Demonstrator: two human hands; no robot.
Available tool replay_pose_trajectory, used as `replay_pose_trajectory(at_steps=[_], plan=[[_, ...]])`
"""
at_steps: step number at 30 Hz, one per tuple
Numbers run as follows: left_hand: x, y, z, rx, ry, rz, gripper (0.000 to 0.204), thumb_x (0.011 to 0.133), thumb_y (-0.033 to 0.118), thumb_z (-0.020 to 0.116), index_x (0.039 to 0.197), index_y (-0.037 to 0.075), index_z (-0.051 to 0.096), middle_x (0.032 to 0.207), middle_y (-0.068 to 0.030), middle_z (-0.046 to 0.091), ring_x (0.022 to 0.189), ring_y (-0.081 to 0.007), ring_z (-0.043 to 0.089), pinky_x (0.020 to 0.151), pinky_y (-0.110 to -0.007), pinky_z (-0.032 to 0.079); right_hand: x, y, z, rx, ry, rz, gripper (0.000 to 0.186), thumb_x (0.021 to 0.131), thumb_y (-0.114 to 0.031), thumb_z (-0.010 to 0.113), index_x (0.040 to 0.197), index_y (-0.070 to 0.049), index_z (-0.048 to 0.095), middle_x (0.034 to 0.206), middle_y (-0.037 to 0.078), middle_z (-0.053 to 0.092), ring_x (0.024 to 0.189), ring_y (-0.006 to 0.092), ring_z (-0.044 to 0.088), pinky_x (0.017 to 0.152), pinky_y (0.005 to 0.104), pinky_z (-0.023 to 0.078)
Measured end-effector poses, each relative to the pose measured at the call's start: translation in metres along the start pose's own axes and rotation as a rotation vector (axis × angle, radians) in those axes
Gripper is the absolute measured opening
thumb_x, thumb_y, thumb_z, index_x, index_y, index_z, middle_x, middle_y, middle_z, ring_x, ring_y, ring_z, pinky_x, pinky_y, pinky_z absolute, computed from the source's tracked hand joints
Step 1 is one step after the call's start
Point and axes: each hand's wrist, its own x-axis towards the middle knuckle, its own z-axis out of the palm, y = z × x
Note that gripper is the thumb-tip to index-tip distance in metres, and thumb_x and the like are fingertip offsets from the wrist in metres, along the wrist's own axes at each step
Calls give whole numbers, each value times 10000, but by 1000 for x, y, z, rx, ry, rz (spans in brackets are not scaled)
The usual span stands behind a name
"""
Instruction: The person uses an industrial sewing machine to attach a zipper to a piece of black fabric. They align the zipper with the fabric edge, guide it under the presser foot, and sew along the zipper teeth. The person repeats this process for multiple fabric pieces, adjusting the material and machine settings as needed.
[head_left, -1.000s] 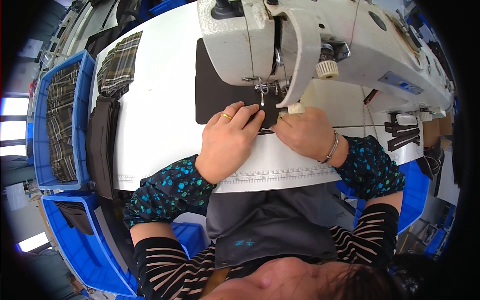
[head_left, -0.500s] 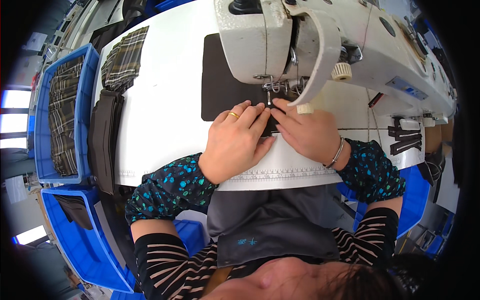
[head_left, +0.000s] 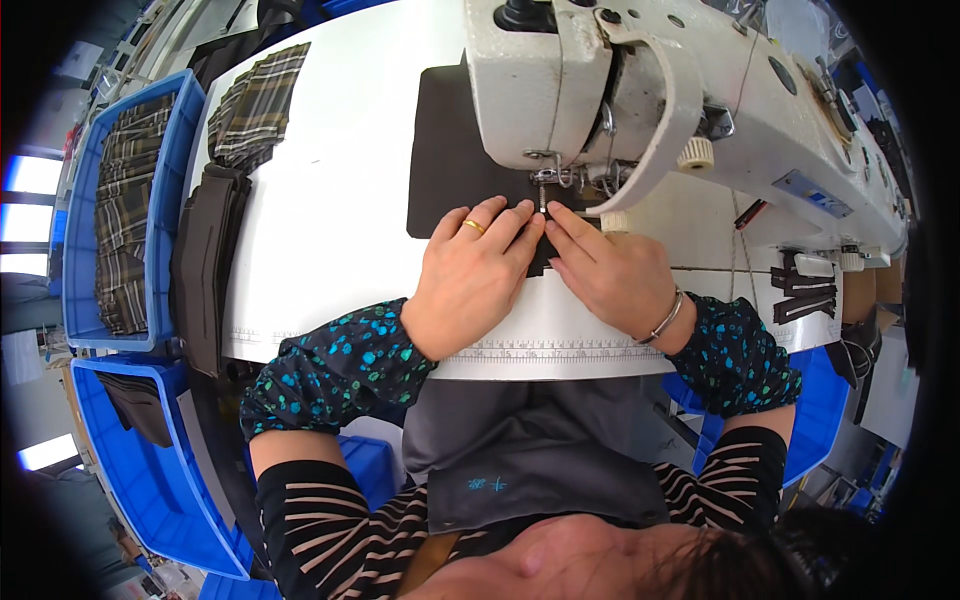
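A dark brown fabric piece (head_left: pixel 440 150) lies under the needle and presser foot (head_left: pixel 543 190) of a white sewing machine (head_left: pixel 520 100). Flat on the cloth, my left hand (head_left: pixel 470 265) has its fingers stretched out just left of the foot. My right hand (head_left: pixel 620 275) lies on the other side, fingertips pressing the cloth close to the foot. The two hands' fingertips nearly meet in front of the needle. Neither hand grips anything. Part of the fabric is hidden under my fingers and the machine head.
Folded plaid pieces (head_left: pixel 255 110) and a stack of dark cloth (head_left: pixel 208 260) lie along the table's left side. Beyond stand a blue bin of plaid fabric (head_left: pixel 125 220) and another blue bin (head_left: pixel 160 470). Short dark strips (head_left: pixel 803 290) lie right. A ruler strip (head_left: pixel 570 354) edges the table.
The view has shifted slightly, moving the machine right in the picture. My hands stay beside the presser foot, the left thumb now tucked nearer its fingers. The fabric's near edge has changed position slightly.
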Motion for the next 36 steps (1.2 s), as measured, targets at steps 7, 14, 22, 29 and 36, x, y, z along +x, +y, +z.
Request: replay_pose_trajectory(at_steps=[7,14,22,29,36], plan=[[7,-5,5,20,25,-10,356,848,106,757,1203,86,762,1155,-29,686,1192,-238,644,1006,-434,505,6,3,2,-20,36,16,429,882,-243,779,1256,-37,739,1330,80,736,582,175,643,538,325,533],[11,-9,9,37,39,-22,297,862,123,757,1159,120,773,1108,-13,673,1195,-223,639,1019,-450,495,4,12,8,-60,19,26,421,930,-242,758,1325,-104,718,1450,-31,669,744,113,713,527,297,526],[10,-13,7,55,31,-18,263,887,147,752,1149,131,773,1116,-16,669,1204,-230,642,1026,-456,503,11,11,6,-16,80,20,385,895,-252,780,1238,-80,743,1339,27,744,598,189,672,560,317,551],[7,-13,10,82,53,5,253,911,183,753,1160,140,771,1110,-15,675,1201,-238,651,1039,-465,507,9,37,16,654,139,331,238,955,-226,742,1122,-59,779,916,37,760,585,167,640,551,308,510],[8,-13,7,64,39,26,297,897,224,778,1173,117,774,1119,-11,687,1165,-229,656,1016,-438,508,-4,61,24,1202,82,613,254,992,-250,709,1150,-65,784,647,-27,578,576,129,579,558,300,463]])
